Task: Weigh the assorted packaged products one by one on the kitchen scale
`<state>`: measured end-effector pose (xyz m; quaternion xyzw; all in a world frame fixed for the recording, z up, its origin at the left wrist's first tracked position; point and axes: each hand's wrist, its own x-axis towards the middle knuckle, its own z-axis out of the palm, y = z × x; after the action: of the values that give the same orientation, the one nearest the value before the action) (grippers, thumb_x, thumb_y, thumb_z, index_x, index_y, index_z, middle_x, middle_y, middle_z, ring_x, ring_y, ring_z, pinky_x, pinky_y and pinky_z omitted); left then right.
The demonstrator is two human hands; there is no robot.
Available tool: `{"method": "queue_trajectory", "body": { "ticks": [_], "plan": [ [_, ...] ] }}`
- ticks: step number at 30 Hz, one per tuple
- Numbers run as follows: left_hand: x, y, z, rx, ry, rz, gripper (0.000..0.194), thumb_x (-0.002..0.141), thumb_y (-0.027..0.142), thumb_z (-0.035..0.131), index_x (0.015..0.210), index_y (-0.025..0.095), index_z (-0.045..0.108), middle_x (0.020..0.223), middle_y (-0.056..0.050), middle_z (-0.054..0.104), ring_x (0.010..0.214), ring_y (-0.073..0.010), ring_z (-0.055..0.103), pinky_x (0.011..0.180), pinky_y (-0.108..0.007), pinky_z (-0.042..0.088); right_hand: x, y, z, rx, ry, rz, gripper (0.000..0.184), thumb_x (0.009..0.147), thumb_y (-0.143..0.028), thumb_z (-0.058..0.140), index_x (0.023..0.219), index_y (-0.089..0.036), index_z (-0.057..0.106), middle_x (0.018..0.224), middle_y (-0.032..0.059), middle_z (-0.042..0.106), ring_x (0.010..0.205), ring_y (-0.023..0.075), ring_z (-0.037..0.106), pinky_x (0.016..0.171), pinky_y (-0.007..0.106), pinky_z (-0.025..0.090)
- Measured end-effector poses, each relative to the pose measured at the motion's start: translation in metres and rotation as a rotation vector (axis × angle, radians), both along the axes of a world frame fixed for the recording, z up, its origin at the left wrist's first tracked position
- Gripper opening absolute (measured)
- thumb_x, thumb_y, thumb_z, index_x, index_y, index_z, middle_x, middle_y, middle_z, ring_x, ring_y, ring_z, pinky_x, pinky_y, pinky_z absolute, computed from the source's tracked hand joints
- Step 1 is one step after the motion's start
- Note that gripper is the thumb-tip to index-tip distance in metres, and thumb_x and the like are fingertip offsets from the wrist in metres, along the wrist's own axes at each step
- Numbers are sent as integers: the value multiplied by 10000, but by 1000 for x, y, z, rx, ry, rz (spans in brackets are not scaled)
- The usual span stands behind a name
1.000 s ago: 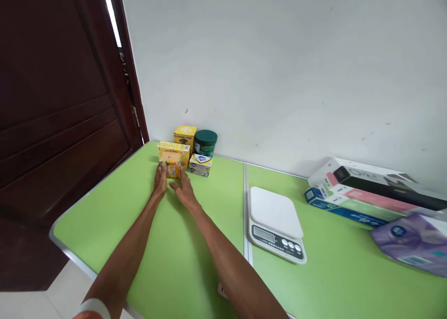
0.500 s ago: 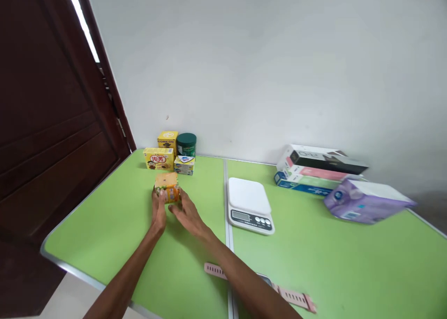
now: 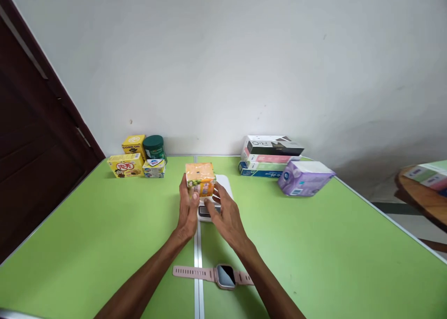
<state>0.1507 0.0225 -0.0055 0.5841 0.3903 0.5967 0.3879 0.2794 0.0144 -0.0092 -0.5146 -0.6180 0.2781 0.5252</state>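
Observation:
A small orange wrapped pack [image 3: 200, 172] with printed fruit is held between my two hands, over the left part of a white kitchen scale [image 3: 225, 185]. My left hand [image 3: 188, 209] grips its left side, the thumb on the front face. On the right side, my right hand [image 3: 225, 212] has its fingertips against the pack, its thumb bent below in front of the scale's display. Pack and hands hide much of the scale, so I cannot tell whether the pack touches the plate. A smartwatch [image 3: 226, 276] with a pink strap lies nearer me, partly under my right forearm.
Yellow boxes [image 3: 126, 165], a small carton [image 3: 154, 168] and a green-lidded tub [image 3: 154, 146] stand at the back left. Stacked boxes [image 3: 272, 153] and a purple pack [image 3: 303, 179] are at the back right. A wooden stool [image 3: 419, 193] bearing boxes stands beyond the table's right edge.
The orange pack has moved right in my hands, from the left half of the table to the scale. My view has turned right, bringing the wooden stool into sight.

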Motion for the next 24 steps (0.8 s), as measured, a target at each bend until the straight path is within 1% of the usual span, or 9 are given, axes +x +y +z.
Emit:
{"method": "queue_trajectory", "body": {
  "ticks": [2,5,9,12,15,18,21,22,24],
  "plan": [
    [16,8,-4,-28,16,-24,807,992,750,377,1617,244,308,1594,-146,477,1531,-308,423,1269,-438,360,18,4,-6,-1,2,-42,628,900,-348,602,1516,-267,519,1423,114,672,1280,326,665,1104,565,538],
    [33,18,-12,-60,43,-49,800,1001,722,394,1630,239,295,1611,-147,463,1530,-308,426,1266,-433,364,37,9,-17,-10,19,-81,624,887,-354,610,1501,-278,535,1398,111,690,1271,331,673,1077,560,562],
    [42,26,-21,-69,65,-72,778,1015,682,402,1637,229,291,1619,-154,455,1535,-316,415,1280,-464,335,48,16,-26,-30,10,-102,621,862,-331,610,1478,-268,559,1363,115,710,1257,334,681,1063,553,570],
    [43,28,-21,-71,95,-60,775,1016,683,405,1640,237,295,1632,-147,443,1544,-311,404,1286,-467,325,48,19,-28,-24,1,-109,627,842,-307,609,1467,-270,573,1346,109,719,1238,328,690,1064,543,569],
    [36,28,-20,-41,123,-66,791,1009,717,384,1632,233,328,1652,-143,423,1556,-308,390,1297,-459,311,51,22,-28,-21,5,-81,625,838,-316,614,1460,-263,583,1351,115,717,1216,326,697,1036,532,582],
    [19,34,-27,-83,137,-47,812,991,751,394,1610,226,382,1681,-145,393,1586,-308,345,1319,-461,267,65,26,-31,-38,55,-69,607,845,-362,617,1439,-243,594,1432,136,673,1238,328,685,971,512,608],
    [-6,42,-43,-149,109,55,823,990,756,399,1612,218,368,1717,-154,337,1606,-295,314,1333,-472,228,87,30,-41,-57,126,-198,548,837,-416,608,1345,-215,637,1411,153,679,1209,322,697,977,511,593],
    [-14,45,-50,-166,94,92,821,993,754,397,1610,214,364,1717,-163,336,1601,-294,327,1330,-480,237,93,31,-46,-62,134,-247,514,830,-429,602,1289,-205,657,1351,155,709,1172,318,710,993,518,581],
    [-27,49,-62,-201,55,137,814,997,755,381,1601,211,368,1693,-186,374,1565,-302,400,1301,-498,309,101,32,-58,-68,123,-306,449,815,-447,596,1177,-196,683,1214,144,757,1097,309,725,1019,528,557]
  ]
}}
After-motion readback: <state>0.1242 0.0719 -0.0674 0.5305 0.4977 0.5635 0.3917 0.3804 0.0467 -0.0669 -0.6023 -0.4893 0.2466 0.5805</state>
